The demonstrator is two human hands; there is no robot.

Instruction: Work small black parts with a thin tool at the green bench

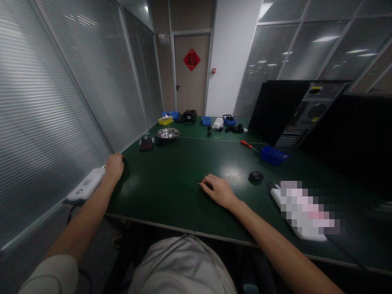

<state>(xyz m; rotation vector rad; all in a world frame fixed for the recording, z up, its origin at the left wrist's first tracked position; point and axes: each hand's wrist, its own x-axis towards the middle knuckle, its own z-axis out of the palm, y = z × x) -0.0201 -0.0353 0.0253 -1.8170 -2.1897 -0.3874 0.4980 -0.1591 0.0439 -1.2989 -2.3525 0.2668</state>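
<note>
Light shirt cloth (pixel 180 265) sits closest. Leftmost, a white device (pixel 88 184) lies just beside the left hand (pixel 114 166), whose grip I cannot make out, at the counter's (pixel 165 175) edge. Mid-counter, the right hand's (pixel 219 190) grip is pinched together on a thin pale piece (pixel 199 183); farther right come a black mouse (pixel 256 176) and a blue tray (pixel 273 156).

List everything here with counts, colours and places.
Table: 1, green, centre
Computer tower: 1, black-grey, right
Trays: 5, four blue, one yellow, mostly far
Dish: 1, silver, far left
Blurred item: 1, dark, by dish
Boxy device: 1, black, far
White item: 1, white, far
Small parts: several, black, far
Screwdriver: 1, red-handled, right
Mouse: 1, black, right
Flat units: 2, white, left and right
Door: 1, brown, back
Sign: 1, red, on door
Thin item: 1, pale, centre
Left hand: 1, bare, left
Right hand: 1, bare, centre
</note>
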